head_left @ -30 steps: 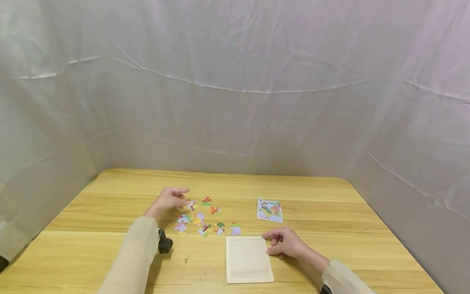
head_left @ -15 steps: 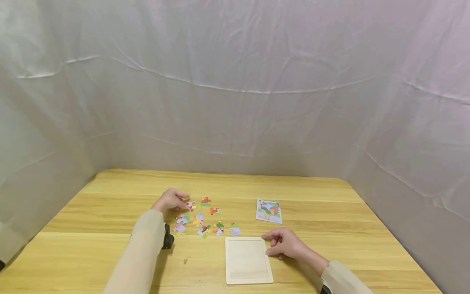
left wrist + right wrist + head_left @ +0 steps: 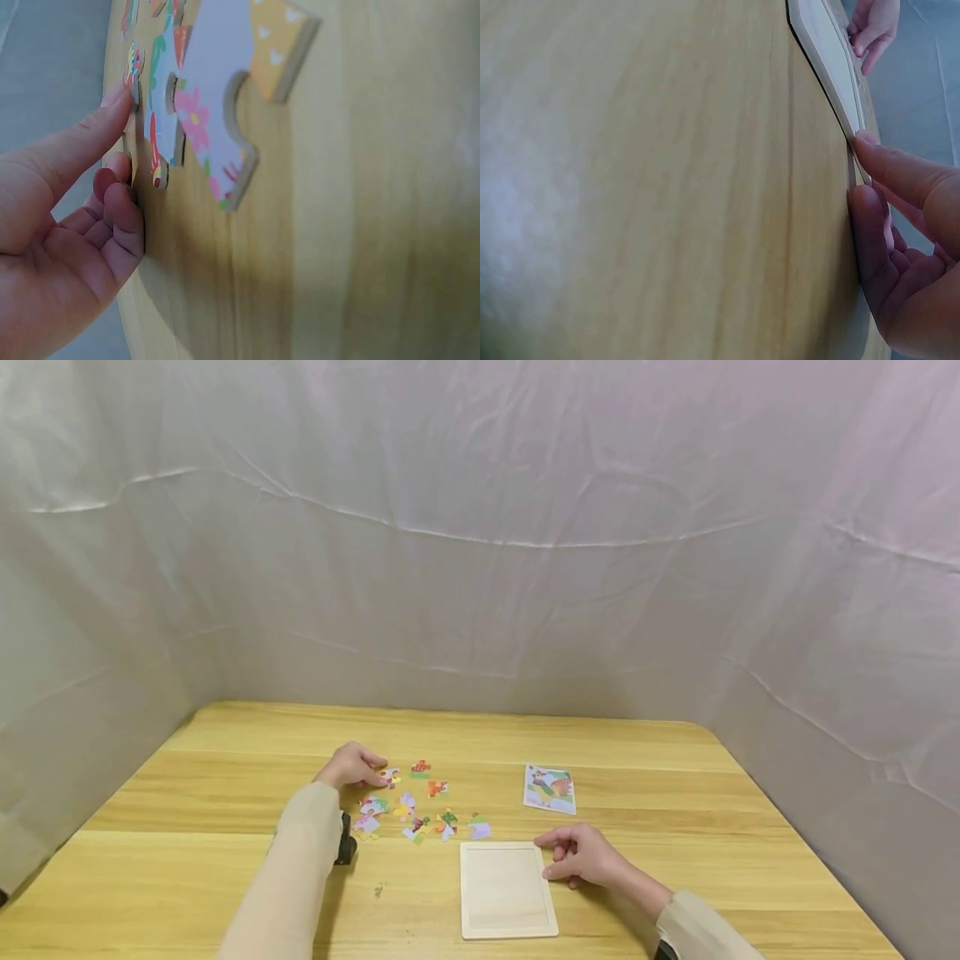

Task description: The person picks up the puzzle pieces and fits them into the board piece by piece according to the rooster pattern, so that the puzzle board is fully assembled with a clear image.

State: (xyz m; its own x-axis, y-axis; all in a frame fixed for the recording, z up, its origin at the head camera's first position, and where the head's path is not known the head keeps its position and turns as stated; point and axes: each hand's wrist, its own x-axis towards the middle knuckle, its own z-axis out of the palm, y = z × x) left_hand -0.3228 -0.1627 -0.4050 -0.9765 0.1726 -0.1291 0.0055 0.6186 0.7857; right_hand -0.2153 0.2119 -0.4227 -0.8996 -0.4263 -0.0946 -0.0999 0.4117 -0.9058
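Note:
In the head view my left hand (image 3: 352, 766) is at the far left of the loose jigsaw pieces, pinching a white, red and yellow jigsaw piece (image 3: 390, 777) by its edge. The left wrist view shows the thumb against that piece (image 3: 133, 71); the other fingertips are partly hidden behind its edge. My right hand (image 3: 585, 856) holds the pale wooden puzzle tray (image 3: 551, 914) at its upper right edge, thumb and index finger on the rim. Close up, the right wrist view shows the thumb and a finger at the tray's thin edge (image 3: 832, 82).
Several colourful jigsaw pieces (image 3: 418, 828) lie scattered left of and behind the tray. A picture card (image 3: 550, 790) lies behind the tray to the right. A small dark speck (image 3: 379, 889) is on the wooden table (image 3: 637, 760). Grey cloth (image 3: 480, 610) hangs around the table.
My left hand has come down slightly and closed its thumb and fingers at the white, red and yellow jigsaw piece. The right hand has stayed at the tray's edge.

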